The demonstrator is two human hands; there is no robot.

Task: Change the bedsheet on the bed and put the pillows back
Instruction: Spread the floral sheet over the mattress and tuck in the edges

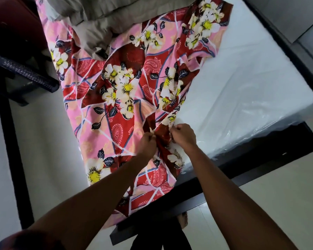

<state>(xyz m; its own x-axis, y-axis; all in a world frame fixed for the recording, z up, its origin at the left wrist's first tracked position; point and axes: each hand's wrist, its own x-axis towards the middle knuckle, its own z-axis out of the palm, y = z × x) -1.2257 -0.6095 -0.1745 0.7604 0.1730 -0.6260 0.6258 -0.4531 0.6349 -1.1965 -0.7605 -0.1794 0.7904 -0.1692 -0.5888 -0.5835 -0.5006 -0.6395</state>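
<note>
Left grip [148,141] pinches floral bedsheet [116,87] | right grip [183,135] pinches same fold

I count one bedsheet [126,91], red and pink with flowers. I count one white mattress [242,83] and one dark bed frame [224,170] under it. I see two hands: one left hand [148,141] and one right hand [183,135]. At the top is one heap of grey bedding [101,13]; I cannot tell how many pieces are in it. I see one dark stand [25,73] and one bare foot [184,220].
</note>
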